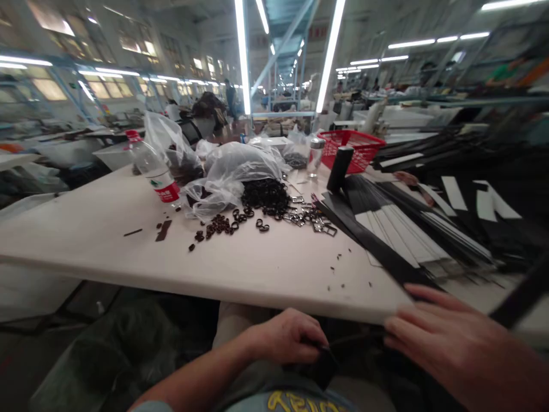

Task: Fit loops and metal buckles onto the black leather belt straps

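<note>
1. Nearest, below the bench edge: left hand (295,337), fingers curled narrow, pinching a dark flat piece (325,366) that hangs just above the lap.
2. Right hand (463,349) at the near right edge, motion-blurred, fingers extended; cannot tell whether it grips anything. Long black strip (381,249) slants across the bench (240,269), its near end at these fingertips.
3. Near right on the bench: scattered tiny dark bits (342,285).
4. Mid-bench, left to right: flat brown scrap (163,230), loose cluster of small brown pieces (221,224), metal buckles (328,230). Right of these, a fan of black-and-white strips (398,234).
5. Behind: upright bottle (156,171), red cap and label, at left; black heap (266,195) beside clear plastic bags (244,163); dark cylinder (340,169) standing at right.
6. Far side: lidded glass jar (315,157), just left of a red basket (371,151).
7. Farthest: workshop hall, cluttered work surfaces, rows of bright tube lights (243,57).
</note>
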Demonstrator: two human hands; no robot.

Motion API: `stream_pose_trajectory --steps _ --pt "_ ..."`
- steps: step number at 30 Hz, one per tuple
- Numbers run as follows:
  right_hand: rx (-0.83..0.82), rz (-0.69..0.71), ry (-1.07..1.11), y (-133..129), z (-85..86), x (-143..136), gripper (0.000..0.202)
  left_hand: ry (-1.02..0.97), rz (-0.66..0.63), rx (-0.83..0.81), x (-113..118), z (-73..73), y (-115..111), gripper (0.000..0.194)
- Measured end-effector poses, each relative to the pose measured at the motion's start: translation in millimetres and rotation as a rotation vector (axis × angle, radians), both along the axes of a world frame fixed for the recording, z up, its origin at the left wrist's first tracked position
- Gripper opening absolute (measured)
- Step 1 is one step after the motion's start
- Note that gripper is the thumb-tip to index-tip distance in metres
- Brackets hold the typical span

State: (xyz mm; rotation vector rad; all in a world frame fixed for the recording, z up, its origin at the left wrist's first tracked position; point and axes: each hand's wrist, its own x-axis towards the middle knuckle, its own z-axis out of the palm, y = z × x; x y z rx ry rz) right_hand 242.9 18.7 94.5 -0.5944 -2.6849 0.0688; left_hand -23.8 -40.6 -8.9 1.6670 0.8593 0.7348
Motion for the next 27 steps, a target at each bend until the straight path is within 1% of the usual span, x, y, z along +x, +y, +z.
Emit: stream_pose_trajectory --steps 1,2,3,4,5,6,8,9,11,13,14,16,19,22,25,27 --pt "0.083 0.02 0.016 6.1 7.3 -6.6 0.023 -0.027 0.053 0.0 2.8 2.6 0.4 0.019" --pt "0.16 -0.007 0.063 11.6 12.8 -13.3 0.025 -0.064 0.13 -0.023 5.2 4.4 0.7 0.018" --pt "0.198 -0.067 0.127 16.1 15.6 -19.5 0.022 -0.116 0.221 -0.068 7.3 5.4 1.1 0.018" --pt "0.193 -0.142 0.204 19.1 15.1 -24.9 0.02 -0.179 0.31 -0.13 9.0 5.5 1.6 0.019" --pt "0.148 -0.222 0.277 20.4 11.1 -29.3 0.019 -0.247 0.392 -0.193 10.4 5.0 2.5 0.02" --pt "0.07 -0.294 0.337 20.0 4.1 -32.9 0.018 -0.31 0.462 -0.246 11.4 4.0 3.7 0.022" --pt "-0.166 -0.383 0.374 15.2 -15.7 -38.7 0.021 -0.403 0.556 -0.305 13.3 0.9 7.0 0.023" --pt "-0.307 -0.39 0.359 11.5 -26.7 -41.6 0.022 -0.435 0.582 -0.316 14.4 -0.7 8.8 0.022" --pt "-0.608 -0.341 0.331 3.3 -47.0 -49.1 0.025 -0.492 0.592 -0.336 17.7 -3.9 11.7 0.021" --pt "-0.876 -0.249 0.378 -3.5 -63.0 -58.8 0.033 -0.538 0.562 -0.368 23.1 -6.6 13.0 0.022" --pt "-0.976 -0.211 0.431 -5.9 -69.6 -63.8 0.038 -0.555 0.548 -0.379 26.5 -8.0 12.8 0.021" --pt "-1.118 -0.177 0.571 -9.6 -80.6 -72.5 0.045 -0.57 0.55 -0.389 33.6 -11.0 11.6 0.019" --pt "-1.277 -0.204 0.785 -15.2 -92.4 -80.4 0.055 -0.556 0.595 -0.397 43.3 -15.6 9.0 0.019" --pt "-1.407 -0.269 0.946 -22.8 -96.5 -85.0 0.058 -0.547 0.613 -0.437 51.3 -18.9 7.4 0.027" --pt "-1.427 -0.369 1.082 -28.1 -95.0 -89.5 0.053 -0.555 0.618 -0.466 58.6 -20.6 6.7 0.03" --pt "-1.421 -0.407 1.137 -28.5 -94.2 -92.2 0.049 -0.56 0.618 -0.472 63.1 -21.6 6.6 0.03"
